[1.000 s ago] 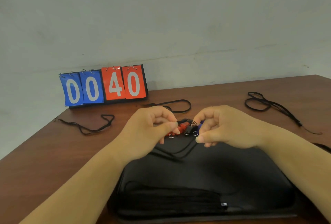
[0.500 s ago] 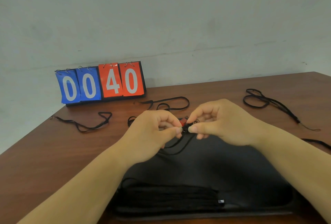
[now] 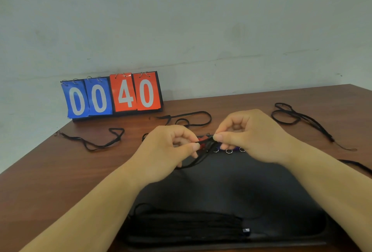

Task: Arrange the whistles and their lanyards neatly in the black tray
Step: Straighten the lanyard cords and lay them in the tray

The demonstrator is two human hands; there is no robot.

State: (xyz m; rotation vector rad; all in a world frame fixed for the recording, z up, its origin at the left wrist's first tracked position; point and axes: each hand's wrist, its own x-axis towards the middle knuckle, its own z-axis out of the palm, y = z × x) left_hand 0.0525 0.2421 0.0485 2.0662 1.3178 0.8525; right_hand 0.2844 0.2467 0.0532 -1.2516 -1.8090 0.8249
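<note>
A black tray (image 3: 261, 187) lies in front of me on the brown table. Above its far edge my left hand (image 3: 169, 151) pinches a red whistle (image 3: 202, 144) and its black lanyard (image 3: 193, 163), whose cord hangs down toward the tray. My right hand (image 3: 247, 132) pinches the same lanyard end, right next to the whistle. Under my right hand, blue whistles with silver rings (image 3: 228, 151) sit along the tray's far edge, mostly hidden. A bundle of folded lanyards (image 3: 185, 225) lies along the tray's near side.
Loose black lanyards lie on the table: one at the left (image 3: 100, 141), one behind my hands (image 3: 191, 118), one at the right (image 3: 302, 120), one at the right edge (image 3: 356, 166). A flip scoreboard (image 3: 112, 95) reading 00 40 stands against the wall.
Both hands have risen slightly and drawn together over the tray's far edge, still pinching the red whistle and lanyard. The silver rings under my right hand show again.
</note>
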